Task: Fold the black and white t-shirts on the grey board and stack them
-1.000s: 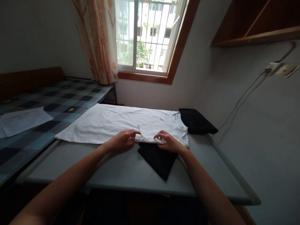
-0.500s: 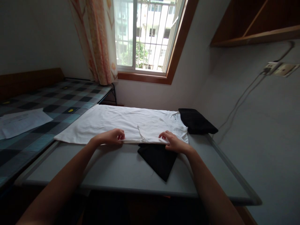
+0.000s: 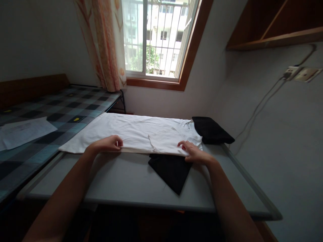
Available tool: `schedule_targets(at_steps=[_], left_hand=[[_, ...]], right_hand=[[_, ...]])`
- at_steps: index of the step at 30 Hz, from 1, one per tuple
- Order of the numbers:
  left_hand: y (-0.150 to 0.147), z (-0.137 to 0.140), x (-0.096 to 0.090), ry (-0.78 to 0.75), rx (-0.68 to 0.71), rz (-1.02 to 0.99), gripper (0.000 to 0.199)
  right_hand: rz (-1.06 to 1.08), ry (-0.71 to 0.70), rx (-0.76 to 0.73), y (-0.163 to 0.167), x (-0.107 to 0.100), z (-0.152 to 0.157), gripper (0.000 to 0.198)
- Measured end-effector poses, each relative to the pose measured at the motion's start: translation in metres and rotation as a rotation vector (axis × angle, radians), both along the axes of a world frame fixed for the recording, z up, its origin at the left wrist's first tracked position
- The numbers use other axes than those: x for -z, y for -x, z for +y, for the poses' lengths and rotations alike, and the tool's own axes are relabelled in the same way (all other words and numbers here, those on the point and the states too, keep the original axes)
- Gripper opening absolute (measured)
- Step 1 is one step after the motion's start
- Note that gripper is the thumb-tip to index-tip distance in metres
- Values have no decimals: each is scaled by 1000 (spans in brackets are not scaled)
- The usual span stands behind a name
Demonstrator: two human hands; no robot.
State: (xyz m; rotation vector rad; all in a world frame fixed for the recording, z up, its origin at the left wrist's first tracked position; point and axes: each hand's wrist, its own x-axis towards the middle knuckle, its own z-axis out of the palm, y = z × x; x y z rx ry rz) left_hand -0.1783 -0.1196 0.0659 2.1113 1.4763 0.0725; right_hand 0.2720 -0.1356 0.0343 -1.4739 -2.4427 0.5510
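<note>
A white T-shirt (image 3: 131, 129) lies lengthwise across the table, its collar end to the right and its near side folded over, with a sleeve lying on top. At the near edge, left of the middle, my left hand (image 3: 108, 144) pinches the shirt's fold between thumb and fingers. Farther right, my right hand (image 3: 192, 152) grips the same edge near the collar end, fingers curled over the top and thumb low at the edge. From under the shirt a pointed piece of black cloth (image 3: 171, 173) sticks out towards me, just left of my right hand.
A black folded item (image 3: 212, 130) rests at the table's back right, touching the collar end. The pale table (image 3: 121, 185) adjoins a bed with a checked cover (image 3: 85, 102), where paper sheets (image 3: 27, 131) lie. Cables (image 3: 257, 111) hang along the right wall below a shelf (image 3: 275, 38).
My left hand has slid left along the shirt's near edge, and my right hand has shifted a little to the right. The hands are farther apart; the shirt lies almost the same.
</note>
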Motion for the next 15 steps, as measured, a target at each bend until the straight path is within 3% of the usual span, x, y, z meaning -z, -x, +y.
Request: schedule_targets(at_steps=[10, 12, 15], left_hand=[[-4, 5, 1, -438, -168, 157, 30], [-6, 4, 1, -473, -186, 168, 29], [-8, 5, 3, -502, -218, 154, 28]], right_hand=[[115, 58, 44, -16, -7, 8, 17], [124, 71, 43, -19, -7, 8, 16], [102, 94, 11, -21, -9, 5, 30]])
